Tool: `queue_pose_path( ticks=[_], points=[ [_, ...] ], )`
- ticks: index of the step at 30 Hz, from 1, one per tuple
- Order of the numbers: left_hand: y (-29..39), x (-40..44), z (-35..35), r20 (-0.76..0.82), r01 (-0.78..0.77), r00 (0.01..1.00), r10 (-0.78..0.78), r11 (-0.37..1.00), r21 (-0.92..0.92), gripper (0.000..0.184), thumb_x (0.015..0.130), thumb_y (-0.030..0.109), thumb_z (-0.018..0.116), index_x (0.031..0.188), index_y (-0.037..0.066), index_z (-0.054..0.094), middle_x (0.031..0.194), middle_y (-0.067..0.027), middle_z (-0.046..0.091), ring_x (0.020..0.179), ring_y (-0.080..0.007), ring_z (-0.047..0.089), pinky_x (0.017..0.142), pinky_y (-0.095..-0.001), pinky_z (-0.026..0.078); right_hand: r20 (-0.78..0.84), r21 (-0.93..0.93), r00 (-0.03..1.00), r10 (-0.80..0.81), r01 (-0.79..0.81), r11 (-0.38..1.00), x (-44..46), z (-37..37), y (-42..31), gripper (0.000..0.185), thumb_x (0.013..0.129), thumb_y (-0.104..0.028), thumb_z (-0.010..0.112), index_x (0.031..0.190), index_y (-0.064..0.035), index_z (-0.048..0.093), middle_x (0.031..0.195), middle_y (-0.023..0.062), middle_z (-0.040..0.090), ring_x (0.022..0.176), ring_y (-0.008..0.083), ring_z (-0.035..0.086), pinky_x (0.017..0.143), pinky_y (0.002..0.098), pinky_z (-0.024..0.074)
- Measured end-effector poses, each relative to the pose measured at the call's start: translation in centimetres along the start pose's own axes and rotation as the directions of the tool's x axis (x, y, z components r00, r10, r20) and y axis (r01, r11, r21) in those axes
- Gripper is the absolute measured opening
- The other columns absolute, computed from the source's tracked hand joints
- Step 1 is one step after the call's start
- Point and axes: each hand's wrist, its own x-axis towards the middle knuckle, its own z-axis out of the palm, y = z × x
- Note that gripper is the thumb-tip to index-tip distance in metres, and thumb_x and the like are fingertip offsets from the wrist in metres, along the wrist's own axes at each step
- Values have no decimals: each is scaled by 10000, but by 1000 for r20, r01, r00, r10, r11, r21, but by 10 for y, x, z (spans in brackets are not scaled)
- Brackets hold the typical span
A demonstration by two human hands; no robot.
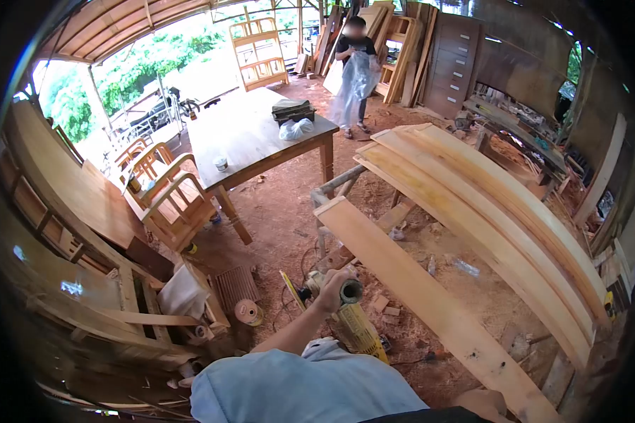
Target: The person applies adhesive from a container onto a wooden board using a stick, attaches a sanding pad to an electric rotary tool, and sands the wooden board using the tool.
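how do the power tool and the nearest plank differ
Shape: the power tool is compact and bulky; the nearest plank is long and flat. Colour: the tool is partly yellow; the plank is pale wood. State: the left hand grips the tool; the plank lies outside that grip.

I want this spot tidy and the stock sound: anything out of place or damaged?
Yes. The nearest plank has dark marks near its lower end, odd against its pale face; stains or holes, I cannot tell. Loose offcuts lie on the floor, in view right of the held power tool, a possible trip hazard.
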Motion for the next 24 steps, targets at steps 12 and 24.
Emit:
queue_pose_path(
  ticks=[12,24],
  points=[
    [-66,-26,3,-22,-14,1000,12,994,-104,142,891,107,592,938,15,689,954,-92,662,871,-197,615,742,-289,513,-44,-210,989,-141,129,969,11,-12,-4,128,938,-150,548,843,-179,629,813,18,535,690,145,499,634,314,378],
    [-80,-32,16,2,10,1000,-10,991,-130,146,922,59,523,935,-29,639,955,-113,585,787,-183,611,670,-294,540,-630,72,727,274,-296,952,22,40,13,53,911,-194,653,894,-144,663,884,23,553,812,176,510,691,378,437]
  ],
)
